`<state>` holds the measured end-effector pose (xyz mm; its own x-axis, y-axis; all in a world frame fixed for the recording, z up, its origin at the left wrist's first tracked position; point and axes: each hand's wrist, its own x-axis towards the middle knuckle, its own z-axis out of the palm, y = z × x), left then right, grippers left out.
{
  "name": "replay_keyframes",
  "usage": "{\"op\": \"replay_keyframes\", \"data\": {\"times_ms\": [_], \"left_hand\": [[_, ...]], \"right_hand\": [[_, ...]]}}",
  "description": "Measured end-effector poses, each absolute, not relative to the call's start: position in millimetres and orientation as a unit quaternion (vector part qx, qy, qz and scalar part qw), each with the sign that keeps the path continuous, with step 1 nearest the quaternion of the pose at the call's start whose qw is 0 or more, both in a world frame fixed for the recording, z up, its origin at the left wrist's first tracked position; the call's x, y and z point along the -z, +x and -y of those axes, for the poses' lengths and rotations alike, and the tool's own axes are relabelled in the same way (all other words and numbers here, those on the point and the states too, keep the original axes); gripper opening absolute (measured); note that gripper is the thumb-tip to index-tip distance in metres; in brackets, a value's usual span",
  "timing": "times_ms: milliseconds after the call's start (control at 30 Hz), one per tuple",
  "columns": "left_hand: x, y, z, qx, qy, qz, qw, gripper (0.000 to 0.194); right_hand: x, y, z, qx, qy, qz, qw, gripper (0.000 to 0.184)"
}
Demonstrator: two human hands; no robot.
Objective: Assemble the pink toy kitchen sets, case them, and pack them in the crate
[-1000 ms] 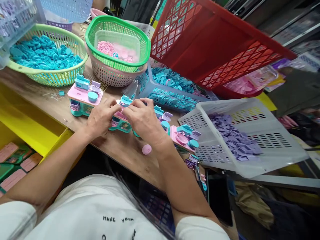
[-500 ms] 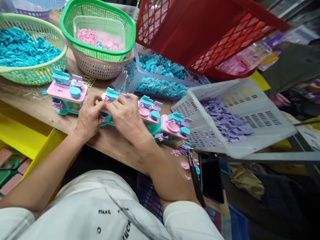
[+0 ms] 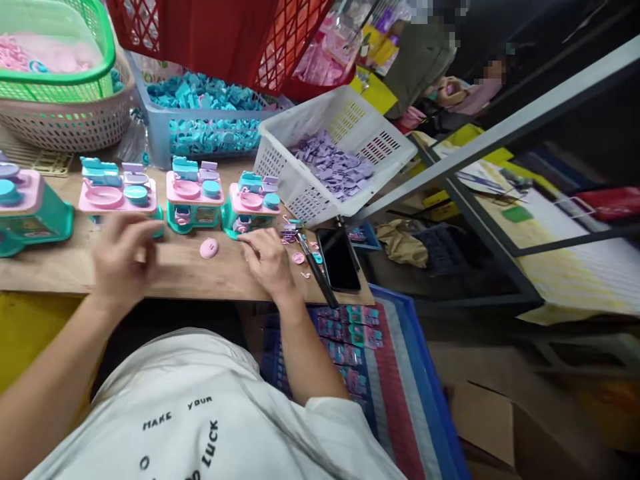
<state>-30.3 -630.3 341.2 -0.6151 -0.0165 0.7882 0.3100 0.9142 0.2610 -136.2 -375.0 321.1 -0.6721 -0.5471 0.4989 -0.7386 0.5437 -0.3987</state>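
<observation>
A row of small toy kitchen sets, teal below with pink tops, stands along the table. In front of one toy kitchen (image 3: 118, 193), my left hand (image 3: 123, 260) hovers with bent fingers, blurred by motion; whether it holds anything is unclear. My right hand (image 3: 270, 260) reaches to the lower front edge of the rightmost toy kitchen (image 3: 253, 203), fingers partly stretched out and nothing visible in them. Between the hands stand another toy kitchen (image 3: 194, 193) and, on the wood, a loose pink oval piece (image 3: 209, 248). A further toy kitchen (image 3: 37, 207) is at the left.
Behind the row are a blue basket (image 3: 220, 127) of teal parts, a white basket (image 3: 273, 157) with purple parts and a red crate (image 3: 210, 40). A green basket (image 3: 106, 47) sits at left. A black phone (image 3: 340, 260), tweezers-like tool (image 3: 320, 277) and small pieces lie right.
The view has swung right. My hands have come off the toy kitchen they were both on and moved apart, the right one to the rightmost toy. A pink oval piece now shows on the table.
</observation>
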Motion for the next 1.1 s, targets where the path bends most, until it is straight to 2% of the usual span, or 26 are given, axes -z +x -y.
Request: {"op": "replay_keyframes", "data": {"times_ms": [67,167,267,333,433,567,633,700,833,933,1100], "left_hand": [[-329,-46,600,0.198,-0.09,0.926,0.309,0.026],[-314,-71,569,0.152,-0.064,0.969,0.184,0.027],[-309,-84,561,0.115,-0.048,0.985,0.121,0.019],[-310,-86,563,0.135,-0.049,0.983,0.115,0.015],[-315,-84,568,0.288,-0.022,0.948,0.137,0.013],[-322,-79,570,0.654,0.133,0.742,0.058,0.027],[-326,-77,569,0.755,0.196,0.625,0.015,0.027],[-330,-74,567,0.802,0.213,0.558,-0.012,0.028],[-331,-71,565,0.834,0.176,0.522,-0.043,0.04],[-327,-70,567,0.81,0.158,0.565,0.005,0.048],[-316,-67,571,0.711,0.145,0.683,0.08,0.041]], "right_hand": [[-305,-141,351,-0.292,0.364,0.876,0.122,0.019],[-296,-145,340,-0.309,0.36,0.877,0.08,0.015],[-298,-146,339,-0.328,0.364,0.869,0.071,0.014],[-302,-146,340,-0.325,0.366,0.869,0.075,0.013],[-307,-143,346,-0.361,0.352,0.86,0.07,0.012],[-311,-134,367,-0.495,0.294,0.816,0.052,0.009],[-312,-129,383,-0.548,0.266,0.791,0.051,0.009],[-313,-125,398,-0.592,0.252,0.764,0.047,0.008],[-315,-122,416,-0.644,0.244,0.725,0.023,0.013],[-313,-121,418,-0.665,0.228,0.71,-0.021,0.015],[-305,-117,421,-0.688,0.2,0.695,-0.062,0.021]]}}
